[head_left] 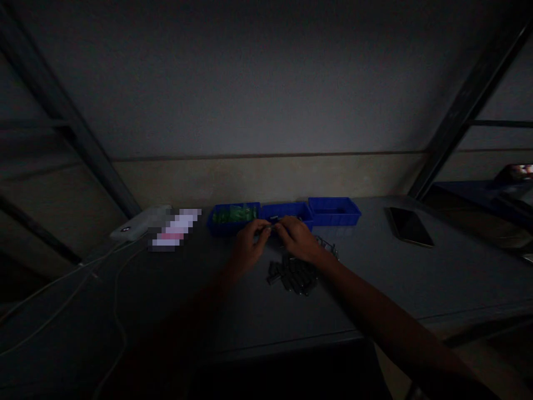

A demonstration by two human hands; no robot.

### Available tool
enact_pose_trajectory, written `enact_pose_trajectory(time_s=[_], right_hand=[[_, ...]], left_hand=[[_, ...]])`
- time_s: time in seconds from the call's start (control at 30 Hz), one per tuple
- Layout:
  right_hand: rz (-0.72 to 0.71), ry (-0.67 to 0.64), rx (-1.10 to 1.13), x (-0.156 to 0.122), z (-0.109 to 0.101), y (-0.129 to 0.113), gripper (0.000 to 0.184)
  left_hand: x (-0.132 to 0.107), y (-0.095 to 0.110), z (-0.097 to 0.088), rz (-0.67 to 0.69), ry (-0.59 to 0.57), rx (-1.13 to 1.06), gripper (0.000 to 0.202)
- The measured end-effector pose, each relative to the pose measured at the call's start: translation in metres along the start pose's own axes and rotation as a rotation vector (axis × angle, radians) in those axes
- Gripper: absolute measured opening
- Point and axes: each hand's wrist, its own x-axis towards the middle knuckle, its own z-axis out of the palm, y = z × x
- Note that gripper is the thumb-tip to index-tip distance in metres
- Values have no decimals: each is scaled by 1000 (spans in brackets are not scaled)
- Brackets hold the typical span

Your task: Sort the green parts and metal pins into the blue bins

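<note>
My left hand [251, 243] and my right hand [297, 238] meet in front of the middle blue bin [308, 218]. Between their fingertips is a small, slim, light-coloured piece [271, 226], too dim to name, and both hands are closed on it. Just below my right hand lies a pile of small dark cylindrical parts [295, 278] on the table. Thin shiny metal pieces [331, 247] show past my right wrist, partly covered by it. At least one small light piece [273, 217] is inside the middle bin.
The left blue bin [212, 222] holds green-wrapped items; another blue bin [335, 219] stands at the right. A dark phone-like slab [411, 226] lies on the grey table [366, 266]. A white device [139, 223] with cables [116, 289] sits left, by a blurred-out sheet [175, 229].
</note>
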Motion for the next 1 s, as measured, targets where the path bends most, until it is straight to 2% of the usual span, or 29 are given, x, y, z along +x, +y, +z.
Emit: enact_pose_trajectory(time_s=[0.17, 0.33, 0.5, 0.77, 1.0], right_hand=[[-63, 49, 53, -2, -2, -2, 21], [-94, 26, 0, -2, -5, -5, 11], [-55, -2, -61, 0, -4, -3, 23], [-20, -78, -57, 0, -2, 3, 35], [-104, -139, -106, -1, -10, 2, 35]], left_hand=[[2, 2, -2, -50, 2, 42, 28], [1, 1, -2, -80, -36, 30, 35], [-1, 2, -1, -36, -18, -86, 24], [1, 1, -2, -3, -47, -33, 23], [4, -5, -5, -22, -177, -116, 22]])
